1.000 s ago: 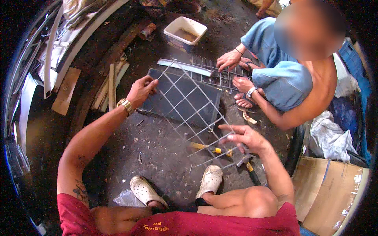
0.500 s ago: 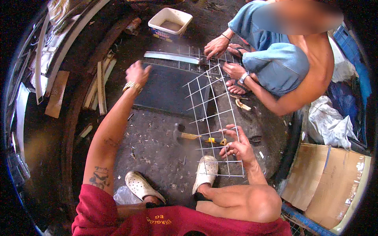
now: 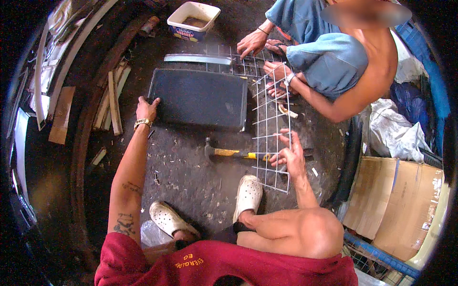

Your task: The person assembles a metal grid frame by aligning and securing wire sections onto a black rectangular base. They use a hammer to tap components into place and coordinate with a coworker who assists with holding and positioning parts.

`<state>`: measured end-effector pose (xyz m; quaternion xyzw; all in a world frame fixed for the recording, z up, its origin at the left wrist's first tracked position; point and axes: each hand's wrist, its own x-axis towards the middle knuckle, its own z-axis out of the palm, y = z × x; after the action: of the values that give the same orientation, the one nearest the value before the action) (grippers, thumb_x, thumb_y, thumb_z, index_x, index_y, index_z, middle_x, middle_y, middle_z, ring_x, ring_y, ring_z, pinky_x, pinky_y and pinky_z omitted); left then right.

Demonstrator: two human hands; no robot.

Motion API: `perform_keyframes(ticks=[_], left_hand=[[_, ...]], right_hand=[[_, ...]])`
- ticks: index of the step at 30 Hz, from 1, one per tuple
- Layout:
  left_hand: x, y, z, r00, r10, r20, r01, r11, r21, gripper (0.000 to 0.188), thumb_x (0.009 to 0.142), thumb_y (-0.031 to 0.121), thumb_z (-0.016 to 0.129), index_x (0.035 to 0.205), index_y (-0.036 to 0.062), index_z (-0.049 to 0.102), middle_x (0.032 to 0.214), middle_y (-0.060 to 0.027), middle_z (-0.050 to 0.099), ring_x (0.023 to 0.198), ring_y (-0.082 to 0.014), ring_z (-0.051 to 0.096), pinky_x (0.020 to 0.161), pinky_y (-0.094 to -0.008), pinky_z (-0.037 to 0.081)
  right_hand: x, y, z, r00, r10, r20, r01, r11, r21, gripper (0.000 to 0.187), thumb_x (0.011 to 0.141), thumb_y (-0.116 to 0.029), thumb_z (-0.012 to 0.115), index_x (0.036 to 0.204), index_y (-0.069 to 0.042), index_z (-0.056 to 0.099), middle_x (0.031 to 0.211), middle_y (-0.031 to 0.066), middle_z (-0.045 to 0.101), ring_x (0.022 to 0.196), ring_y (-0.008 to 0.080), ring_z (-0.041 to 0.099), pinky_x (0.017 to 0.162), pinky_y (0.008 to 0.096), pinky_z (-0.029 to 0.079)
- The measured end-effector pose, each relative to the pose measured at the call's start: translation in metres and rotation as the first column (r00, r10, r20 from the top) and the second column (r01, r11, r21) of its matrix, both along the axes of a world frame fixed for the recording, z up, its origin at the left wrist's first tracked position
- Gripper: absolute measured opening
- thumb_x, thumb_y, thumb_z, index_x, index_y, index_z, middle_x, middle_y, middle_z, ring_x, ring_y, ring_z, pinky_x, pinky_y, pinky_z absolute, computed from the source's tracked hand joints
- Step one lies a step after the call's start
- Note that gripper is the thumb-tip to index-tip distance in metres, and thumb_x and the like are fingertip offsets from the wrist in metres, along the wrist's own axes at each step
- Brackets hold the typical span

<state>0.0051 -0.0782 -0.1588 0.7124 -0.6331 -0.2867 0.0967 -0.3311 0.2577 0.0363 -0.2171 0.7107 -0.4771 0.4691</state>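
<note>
My left hand (image 3: 147, 110) grips the left edge of a flat, dark rectangular panel (image 3: 199, 99) lying on the ground, thumb over its top side. My right hand (image 3: 292, 156) has its fingers curled loosely about the long edge of a white wire mesh (image 3: 274, 135), which stands tilted up right of the panel. The mesh's far part runs low along the ground, where another person's hands (image 3: 253, 44) rest on it. A hammer (image 3: 234, 153) with a yellow and black handle lies between panel and my feet, its handle end partly behind the wires.
A pale metal strip (image 3: 198, 59) lies beyond the panel, with a white tub (image 3: 193, 21) farther back. Wood offcuts (image 3: 114, 100) lie at left. The other person squats at far right. Cardboard (image 3: 393, 198) and a white sack (image 3: 393, 128) sit at right.
My left hand has come from above the panel's far left corner down to its left edge. The mesh has turned more upright and no longer overlaps the panel's right side.
</note>
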Motion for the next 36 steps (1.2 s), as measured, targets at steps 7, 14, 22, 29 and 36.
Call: perform_keyframes(ticks=[7,14,22,29,36], left_hand=[[-0.005,0.038,-0.01,0.998,0.025,-0.051,-0.025,1.0,-0.001,0.08,0.078,0.061,0.068,0.127,0.0,0.054,0.119,-0.0283,0.061,0.115,-0.0425,0.057,0.097,-0.0477,0.045],[-0.008,0.06,-0.018,0.995,0.088,-0.04,-0.086,0.995,0.054,0.083,0.079,0.058,0.07,0.127,-0.007,0.053,0.119,-0.0285,0.062,0.113,-0.0415,0.06,0.097,-0.0448,0.046],[0.0,0.08,-0.023,0.991,0.053,-0.123,-0.045,0.997,0.063,0.084,0.078,0.061,0.07,0.129,-0.0041,0.053,0.118,-0.0262,0.064,0.112,-0.04,0.061,0.095,-0.0441,0.047],[-0.001,0.085,-0.027,0.991,0.052,-0.123,-0.051,0.999,0.016,0.084,0.078,0.064,0.068,0.126,-0.004,0.054,0.117,-0.0264,0.064,0.11,-0.041,0.061,0.093,-0.0448,0.047],[0.0,0.087,-0.02,0.986,0.049,-0.158,-0.045,0.998,0.033,0.074,0.079,0.054,0.071,0.121,-0.0061,0.058,0.114,-0.0296,0.063,0.11,-0.0427,0.06,0.094,-0.0468,0.046]], right_hand=[[-0.019,-0.005,-0.002,0.997,0.082,-0.001,-0.082,0.994,0.077,0.063,0.074,-0.002,0.041,0.136,-0.01,0.04,0.141,0.0302,0.041,0.063,0.0237,0.068,0.052,0.0332,0.058],[-0.046,-0.006,-0.001,0.987,0.158,-0.033,-0.155,0.983,0.096,0.065,0.074,0.001,0.042,0.138,-0.011,0.042,0.14,0.0272,0.044,0.065,0.023,0.068,0.056,0.0323,0.059],[-0.069,0.006,-0.019,0.984,0.175,-0.029,-0.171,0.98,0.103,0.063,0.078,0.0,0.042,0.14,-0.011,0.039,0.14,0.0205,0.049,0.068,0.0208,0.068,0.058,0.03,0.058],[-0.068,0.01,-0.027,0.983,0.18,-0.044,-0.175,0.979,0.099,0.062,0.077,-0.001,0.043,0.139,-0.01,0.039,0.14,0.0199,0.049,0.068,0.0202,0.068,0.058,0.0308,0.058],[-0.057,0.012,-0.028,0.982,0.172,-0.074,-0.168,0.984,0.057,0.061,0.077,0.0,0.042,0.138,-0.01,0.042,0.14,0.0216,0.049,0.066,0.0195,0.068,0.057,0.0299,0.058]])
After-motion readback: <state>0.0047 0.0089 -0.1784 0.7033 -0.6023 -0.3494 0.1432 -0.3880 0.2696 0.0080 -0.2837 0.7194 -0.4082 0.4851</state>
